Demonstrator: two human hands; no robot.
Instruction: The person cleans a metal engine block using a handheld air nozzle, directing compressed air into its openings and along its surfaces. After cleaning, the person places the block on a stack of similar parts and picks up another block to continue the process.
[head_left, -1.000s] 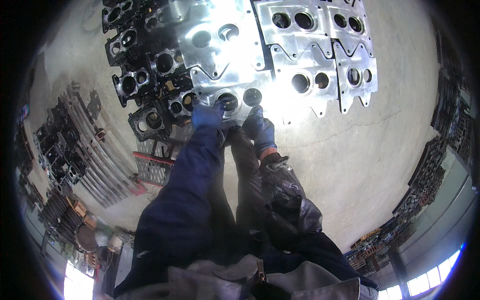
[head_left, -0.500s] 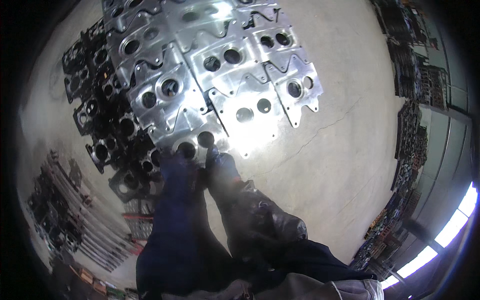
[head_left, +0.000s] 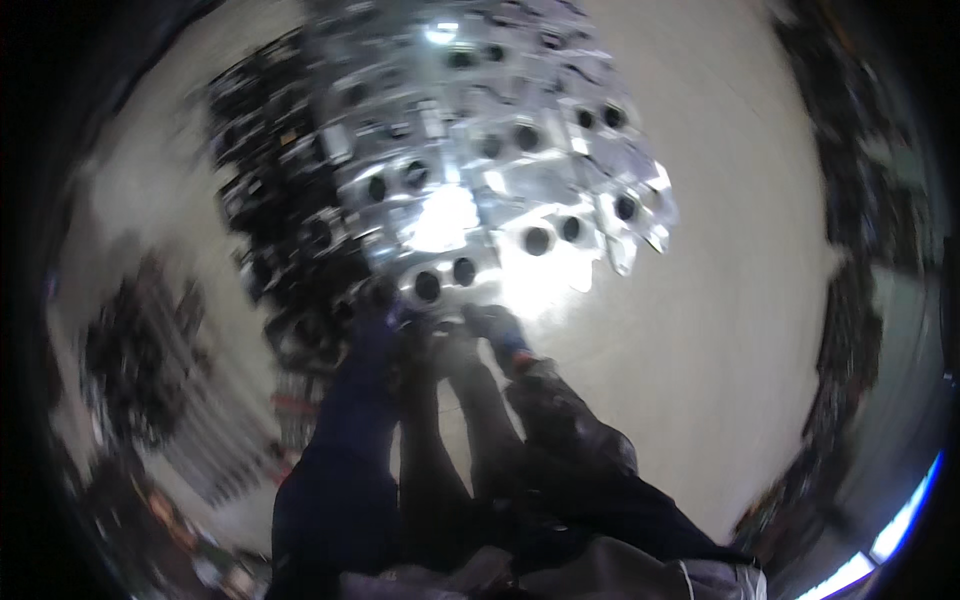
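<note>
Silver metal plates with paired round holes and scalloped edges lie in overlapping rows in front of me. The nearest plate sits just beyond my hands. My left hand, at the end of a dark blue sleeve, is at its near left corner. By its near right corner is my right hand, below a dark sleeve with a shiny cover. Both hands are dark and smeared by motion, so I cannot make out their fingers or whether they grip the plate.
Black metal parts with round holes are packed along the left side of the plates. Farther left lie long bars beside a dark heap. Stacked parts line the far right, along a wall. My legs stand between my arms.
The whole view has shifted, putting the plates farther right in the picture, and it is now blurred. My hands are farther apart, with my legs showing between my arms.
</note>
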